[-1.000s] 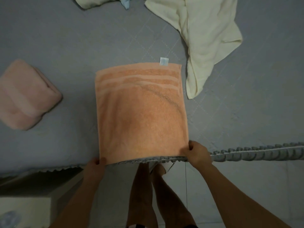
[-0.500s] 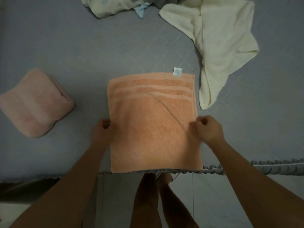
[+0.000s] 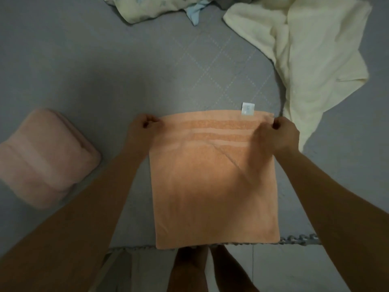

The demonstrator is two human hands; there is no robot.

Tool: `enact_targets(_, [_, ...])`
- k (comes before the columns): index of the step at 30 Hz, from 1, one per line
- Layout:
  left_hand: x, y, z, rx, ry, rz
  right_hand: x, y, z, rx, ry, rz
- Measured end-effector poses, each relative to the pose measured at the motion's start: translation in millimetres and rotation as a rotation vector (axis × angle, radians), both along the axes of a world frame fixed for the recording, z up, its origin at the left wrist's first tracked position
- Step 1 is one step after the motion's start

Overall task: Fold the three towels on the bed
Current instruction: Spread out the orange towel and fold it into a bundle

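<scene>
**On the bed: orange towel mid-fold, both far corners in hand**

Item 1. Orange towel [image 3: 212,186]. Lies flat on the grey quilted bed [image 3: 84,66], straight ahead of the person, its near edge at the bed's trimmed edge. Already doubled over, to judge by the diagonal crease showing through its top layer. Long axis runs away from the person, though only slightly longer than wide. Woven bands and a white label [image 3: 248,108] mark the far edge.

Item 2. Left hand [image 3: 141,131]. Fingers curled, pinching the towel's far left corner.

Item 3. Right hand [image 3: 281,137]. Fingers curled, pinching the far right corner, just below the label. Both hands sit level at the far edge, equally near; the rest of the towel lies between the arms, toward the body.

Item 4. Pink towel [image 3: 42,157]. Folded into a thick bundle, well apart to the left. Judged done.

Item 5. Cream towel [image 3: 311,60]. Crumpled, unfolded, far right, its lower tip close to the right hand. Judged still to do.

Item 6. Pale printed cloth [image 3: 145,9]. Bunched at the far edge of view; kind unclear.

Assessment. The likely coming move draws the far edge toward the near edge, halving the towel across its long axis.
</scene>
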State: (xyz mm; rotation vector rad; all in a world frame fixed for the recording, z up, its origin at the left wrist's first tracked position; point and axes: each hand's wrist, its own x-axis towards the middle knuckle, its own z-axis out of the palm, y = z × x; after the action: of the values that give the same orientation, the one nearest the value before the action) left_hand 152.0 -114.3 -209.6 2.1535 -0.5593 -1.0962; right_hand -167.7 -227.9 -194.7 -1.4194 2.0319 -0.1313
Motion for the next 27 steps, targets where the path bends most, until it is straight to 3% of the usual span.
enact_targets(5, [32.5, -11.3, 1.7, 0.043, -0.234, -0.06, 8.4, -25.9, 7.6, -0.14, 0.006, 0.061])
enact_targets(8, [40.7, -18.4, -5.8, 0.103, -0.217, -0.184, 12.0, -36.2, -1.6, -0.01, 0.116, 0.207])
enact_targets(14, [52.5, -17.4, -13.8, 0.104, -0.226, -0.305, 26.7, -42.4, -7.1, 0.019, 0.065, 0.11])
enact_targets(19, [70.7, -37.2, -9.7, 0.016, -0.326, -0.241, 39.8, -70.0, 6.5, -0.049, 0.064, 0.259])
enact_targets(25, [85.7, -88.0, -11.4, -0.034, -0.369, -0.104, 71.0, -126.1, 4.8, -0.125, -0.022, 0.093])
enact_targets(27, [68.2, -75.9, -11.0, 0.007, -0.533, -0.221, 70.5, -110.9, 0.9, -0.085, 0.002, 0.092])
